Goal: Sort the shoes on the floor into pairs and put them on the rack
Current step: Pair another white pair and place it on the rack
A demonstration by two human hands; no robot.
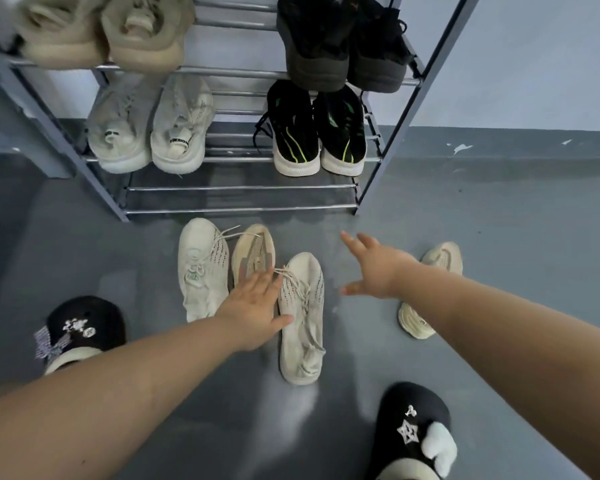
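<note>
Head view, floor [499,209] stock: four pale knit lace-up shoes. Three close together below the rack [371,183]: cream shoe [201,268], sole-up shoe [253,252], grey-white shoe [302,317]. Fourth shoe [430,292] well apart, right. Rack: four pairs, two pale, two black. Left hand [253,313] flat, fingers spread, touching grey-white shoe; right hand [378,268] spread, empty.

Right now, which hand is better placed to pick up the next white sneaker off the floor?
Left. The left hand already lies on the nearer white sneaker, fingers spread. The right hand hangs open in the air above the floor, touching no shoe.
</note>
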